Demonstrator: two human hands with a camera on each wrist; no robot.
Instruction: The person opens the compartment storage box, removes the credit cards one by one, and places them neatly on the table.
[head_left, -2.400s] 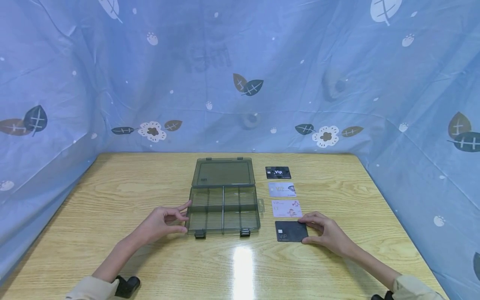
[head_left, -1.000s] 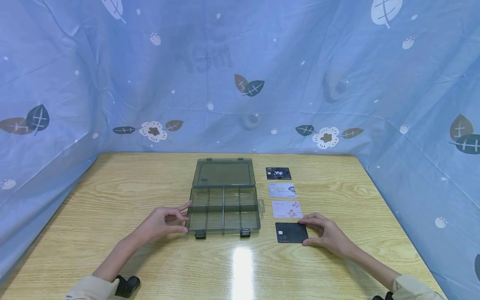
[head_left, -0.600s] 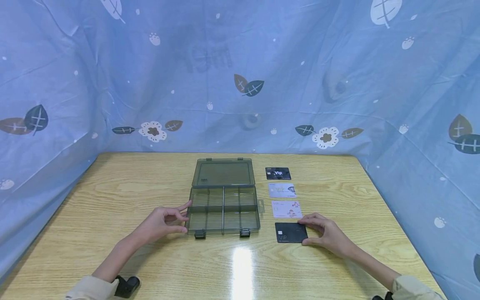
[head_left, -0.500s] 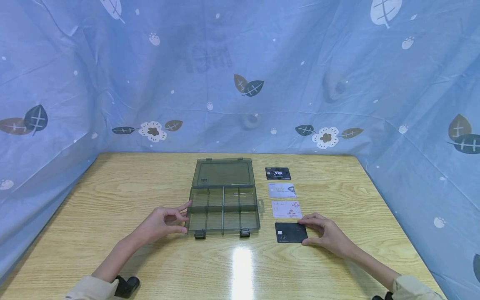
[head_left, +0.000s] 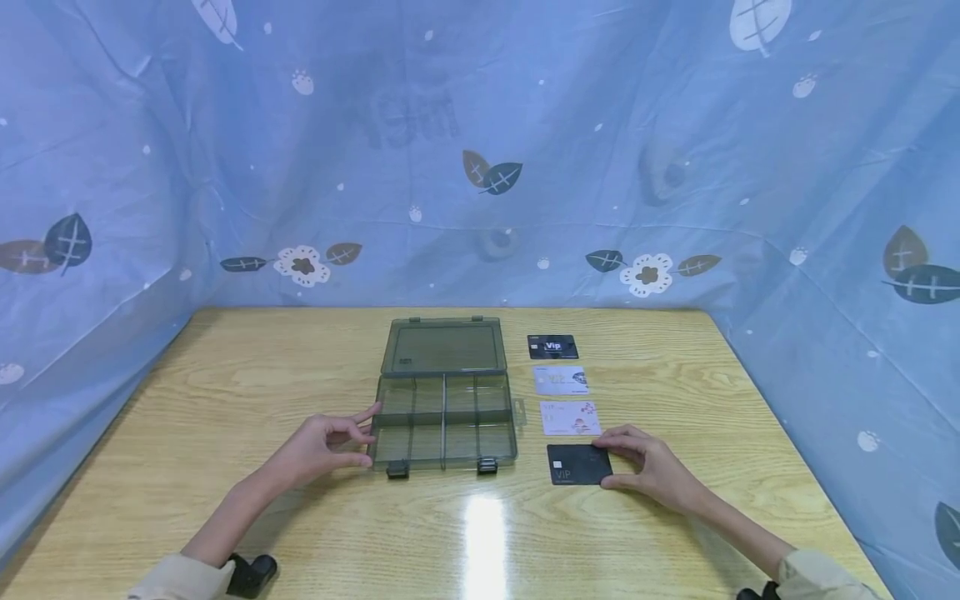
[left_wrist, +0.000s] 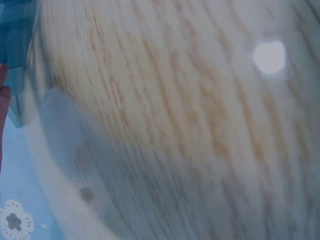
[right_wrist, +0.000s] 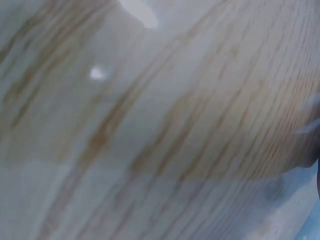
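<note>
In the head view, my left hand (head_left: 322,450) touches the left side of a translucent grey-green divided plastic box (head_left: 442,464), its fingertips spread along the wall. The box lies with its lid (head_left: 446,346) folded back flat, and its compartments hold nothing. To the right, my right hand (head_left: 652,468) pinches a black VIP card (head_left: 576,467) at its right end, index finger by the upper corner and thumb by the lower one. The card lies flat at table level. The left wrist view catches only fingertips beside the box wall (left_wrist: 17,45); in the right wrist view a dark finger edge shows.
Above the black card, a white floral VIP card (head_left: 570,418), a silver VIP card (head_left: 561,380) and a dark Vip card (head_left: 552,347) lie in a column. Blue patterned cloth (head_left: 480,167) encloses the wooden table (head_left: 262,358) at the back and sides.
</note>
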